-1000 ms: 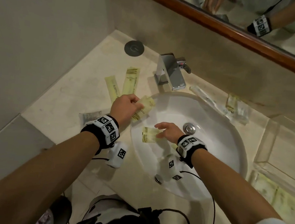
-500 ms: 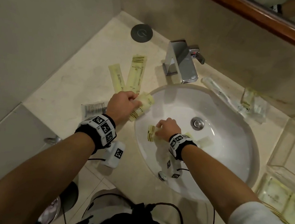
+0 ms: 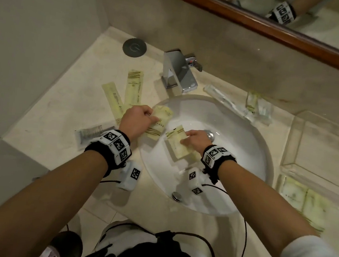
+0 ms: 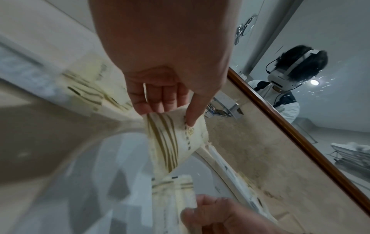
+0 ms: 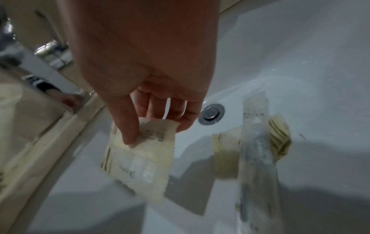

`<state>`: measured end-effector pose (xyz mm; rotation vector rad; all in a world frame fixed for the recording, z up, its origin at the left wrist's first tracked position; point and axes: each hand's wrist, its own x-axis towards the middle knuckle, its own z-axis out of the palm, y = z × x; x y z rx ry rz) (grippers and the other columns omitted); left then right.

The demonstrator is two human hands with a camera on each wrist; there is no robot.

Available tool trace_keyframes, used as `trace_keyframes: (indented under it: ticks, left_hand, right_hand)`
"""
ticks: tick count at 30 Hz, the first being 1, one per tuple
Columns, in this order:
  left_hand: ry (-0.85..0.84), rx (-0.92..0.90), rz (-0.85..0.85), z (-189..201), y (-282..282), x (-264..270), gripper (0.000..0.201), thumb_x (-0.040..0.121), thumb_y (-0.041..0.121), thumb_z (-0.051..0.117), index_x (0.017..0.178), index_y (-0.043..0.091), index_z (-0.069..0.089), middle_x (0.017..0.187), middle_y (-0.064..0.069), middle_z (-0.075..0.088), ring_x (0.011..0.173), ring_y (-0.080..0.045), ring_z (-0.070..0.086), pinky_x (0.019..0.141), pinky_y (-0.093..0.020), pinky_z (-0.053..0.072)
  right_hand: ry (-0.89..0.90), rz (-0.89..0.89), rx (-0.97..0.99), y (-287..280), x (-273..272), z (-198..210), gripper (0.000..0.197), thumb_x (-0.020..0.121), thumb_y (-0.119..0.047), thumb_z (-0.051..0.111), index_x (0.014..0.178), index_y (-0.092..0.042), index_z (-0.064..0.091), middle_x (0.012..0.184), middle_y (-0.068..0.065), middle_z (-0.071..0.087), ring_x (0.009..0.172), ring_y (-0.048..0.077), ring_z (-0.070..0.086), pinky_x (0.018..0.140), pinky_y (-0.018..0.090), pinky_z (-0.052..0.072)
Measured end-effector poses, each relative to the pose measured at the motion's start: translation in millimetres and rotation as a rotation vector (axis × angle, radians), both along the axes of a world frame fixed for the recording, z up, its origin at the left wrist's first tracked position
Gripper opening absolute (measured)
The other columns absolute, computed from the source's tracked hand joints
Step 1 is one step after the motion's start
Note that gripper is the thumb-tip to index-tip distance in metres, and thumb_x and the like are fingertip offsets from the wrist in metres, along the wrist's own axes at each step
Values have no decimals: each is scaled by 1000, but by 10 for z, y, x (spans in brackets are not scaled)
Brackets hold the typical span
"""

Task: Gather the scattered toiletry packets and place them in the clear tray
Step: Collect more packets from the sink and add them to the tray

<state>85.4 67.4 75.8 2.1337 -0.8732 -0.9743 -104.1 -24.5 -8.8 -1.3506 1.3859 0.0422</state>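
Two packets are being lifted: the left hand [image 3: 136, 120] pinches a striped yellow sachet [image 3: 158, 125] at the sink [image 3: 252, 150] rim, the right hand [image 3: 195, 138] pinches a paler packet [image 3: 176, 144] inside the sink. Next, probably carry both to the clear tray [image 3: 322, 154] right of the sink.

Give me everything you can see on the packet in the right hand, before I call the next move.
The packet is a flat, pale yellow sachet, squarish, with a serrated edge, dark printed text near the top and thin lines along one side. It looks like thin, slightly translucent plastic film, a little crumpled. The right hand pinches its top corner between thumb and fingers, so it hangs tilted above the white sink basin, left of the drain. Only the hand's grip seems to touch it.
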Motion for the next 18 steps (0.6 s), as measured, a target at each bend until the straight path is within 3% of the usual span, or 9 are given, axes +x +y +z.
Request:
trace_keyframes:
  ticks: [2, 5, 7, 11, 15, 18]
  left_hand:
    - [16, 3, -26, -14, -46, -102, 12, 81, 21, 72, 83, 10, 68, 83, -3, 70, 77, -19, 66, 77, -32, 53]
    - [26, 17, -72, -8, -103, -267, 15, 81, 21, 72, 71, 14, 63, 72, -1, 64, 68, -18, 60, 70, -30, 50]
    - [27, 9, -90, 18, -147, -384, 24, 82, 22, 71, 63, 15, 57, 65, 0, 58, 63, -18, 55, 64, -30, 46]
    - [51, -34, -105, 88, -217, -642, 30, 85, 22, 70, 61, 15, 52, 64, 0, 56, 61, -16, 51, 61, -29, 41]
    - [83, -69, -144, 142, -302, -957, 29, 83, 22, 71, 60, 17, 54, 66, -1, 60, 65, -19, 55, 67, -30, 45]
    - [80, -108, -173, 197, -342, -1204, 24, 83, 22, 70, 66, 10, 57, 68, -4, 59, 66, -20, 55, 67, -33, 48]
  right_hand:
    - [-45, -81, 14, 14, -105, 106, 18, 77, -9, 75, 93, -16, 70, 86, 4, 71, 75, 19, 66, 68, 29, 53]
    - [-146, -203, 30, 52, -276, 269, 12, 76, -6, 74, 80, -16, 68, 83, 6, 70, 77, 22, 64, 71, 31, 48]
    - [-202, -275, 30, 74, -396, 385, 11, 77, -5, 72, 75, -14, 66, 79, 6, 68, 75, 22, 62, 73, 33, 46]
    - [-301, -409, 1, 129, -647, 595, 20, 81, -7, 72, 66, -15, 60, 63, -1, 63, 57, 15, 58, 65, 27, 48]
    - [-333, -491, -44, 178, -924, 741, 21, 82, -9, 72, 67, -16, 59, 65, 0, 63, 57, 14, 57, 66, 29, 49]
    - [-359, -548, -70, 219, -1166, 843, 17, 84, -7, 70, 72, -14, 60, 69, 0, 65, 56, 10, 60, 57, 23, 50]
